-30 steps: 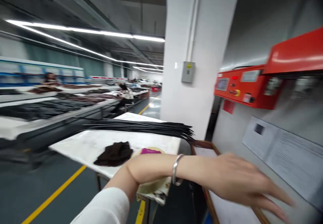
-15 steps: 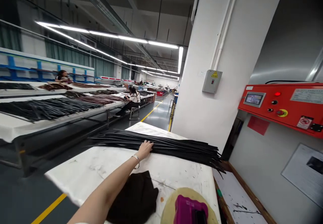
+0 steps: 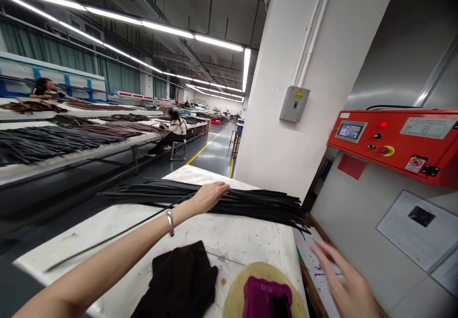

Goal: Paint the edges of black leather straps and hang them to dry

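A bundle of long black strips (image 3: 257, 206) lies across the white-covered table (image 3: 250, 241). Over its middle is my left hand (image 3: 211, 196), fingers pinched together on one thin black strip (image 3: 118, 234), whose tail runs down to the table's left corner. My right hand (image 3: 345, 280), slightly blurred, hangs in the air beyond the table's right edge, its fingers apart with nothing in them. Nearer to me on the table lie a crumpled dark cloth (image 3: 182, 275) and a purple plastic object (image 3: 268, 294) on a round yellowish pad (image 3: 234, 291).
A red control panel (image 3: 400, 141) with a screen and buttons stands at the right, beside a white pillar (image 3: 272, 141) with a grey switch box (image 3: 295, 104). At left, long tables hold many strips (image 3: 53, 139). Two other people sit there, one on a stool (image 3: 178, 151).
My left hand has lifted from the bundle, drawing one strip away from it. My right hand has come into view at the right. The camera has turned slightly.
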A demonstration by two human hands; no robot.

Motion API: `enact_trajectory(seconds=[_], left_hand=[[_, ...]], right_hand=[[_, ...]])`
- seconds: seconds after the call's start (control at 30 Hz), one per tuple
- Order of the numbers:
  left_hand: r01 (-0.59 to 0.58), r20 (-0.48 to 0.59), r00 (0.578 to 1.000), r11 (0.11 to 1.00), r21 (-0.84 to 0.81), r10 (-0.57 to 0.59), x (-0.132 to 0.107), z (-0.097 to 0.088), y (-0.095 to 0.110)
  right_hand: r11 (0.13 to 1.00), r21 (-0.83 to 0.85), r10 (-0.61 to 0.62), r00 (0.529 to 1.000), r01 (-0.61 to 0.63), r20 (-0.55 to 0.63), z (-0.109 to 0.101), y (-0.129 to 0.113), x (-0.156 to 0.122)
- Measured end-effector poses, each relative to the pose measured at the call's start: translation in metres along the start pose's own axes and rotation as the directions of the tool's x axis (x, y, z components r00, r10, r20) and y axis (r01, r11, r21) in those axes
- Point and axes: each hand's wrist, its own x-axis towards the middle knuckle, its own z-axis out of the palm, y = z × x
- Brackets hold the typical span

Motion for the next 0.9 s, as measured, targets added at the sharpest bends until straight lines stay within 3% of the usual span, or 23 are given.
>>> enact_trajectory(seconds=[0.03, 0.1, 0.17, 0.23, 0.3, 0.4, 0.47, 0.53, 0.6, 0.67, 0.73, 0.83, 0.9], left_hand=[[-0.040, 0.014, 0.999, 0.999, -0.013, 0.040, 0.006, -0.007, 0.024], [-0.130, 0.059, 0.989, 0.990, -0.052, 0.132, 0.016, -0.022, 0.071], [-0.213, 0.123, 0.965, 0.967, -0.137, 0.230, 0.021, -0.039, 0.107], [-0.200, 0.190, 0.949, 0.945, -0.260, 0.253, 0.017, -0.060, 0.123], [-0.074, 0.250, 0.953, 0.929, -0.363, 0.174, 0.003, -0.083, 0.121], [0.109, 0.296, 0.955, 0.903, -0.416, 0.021, -0.027, -0.113, 0.102], [0.174, 0.322, 0.946, 0.894, -0.412, -0.036, -0.041, -0.127, 0.095], [0.211, 0.378, 0.925, 0.893, -0.398, -0.050, -0.045, -0.134, 0.099], [0.234, 0.428, 0.903, 0.883, -0.408, -0.042, -0.038, -0.128, 0.117], [0.239, 0.482, 0.876, 0.863, -0.446, 0.007, -0.024, -0.108, 0.145], [0.250, 0.544, 0.834, 0.818, -0.517, 0.089, -0.007, -0.076, 0.176], [0.324, 0.631, 0.745, 0.707, -0.628, 0.219, 0.006, -0.025, 0.206], [0.391, 0.669, 0.705, 0.660, -0.642, 0.233, 0.002, -0.005, 0.203]], right_hand=[[0.988, 0.029, -0.156, 0.986, 0.154, 0.060, 0.015, -0.012, 0.027], [0.920, 0.018, -0.390, 0.910, 0.391, 0.144, 0.037, -0.036, 0.074], [0.880, 0.046, -0.463, 0.830, 0.473, 0.312, 0.038, -0.049, 0.108], [0.876, 0.053, -0.461, 0.801, 0.479, 0.382, 0.015, -0.040, 0.129], [0.897, 0.002, -0.413, 0.839, 0.441, 0.355, -0.026, -0.008, 0.141], [0.942, -0.158, -0.257, 0.938, 0.297, 0.232, -0.091, 0.065, 0.144], [0.961, -0.180, -0.177, 0.965, 0.212, 0.195, -0.118, 0.107, 0.136], [0.976, -0.159, -0.108, 0.967, 0.147, 0.231, -0.128, 0.128, 0.121], [0.993, -0.096, -0.042, 0.950, 0.075, 0.310, -0.122, 0.124, 0.102], [0.999, 0.048, 0.000, 0.898, -0.024, 0.440, -0.108, 0.097, 0.081], [0.957, 0.239, -0.017, 0.788, -0.165, 0.615, -0.094, 0.061, 0.063], [0.857, 0.384, -0.131, 0.576, -0.344, 0.807, -0.084, 0.023, 0.047], [0.855, 0.387, -0.156, 0.541, -0.346, 0.827, -0.089, 0.024, 0.044]])
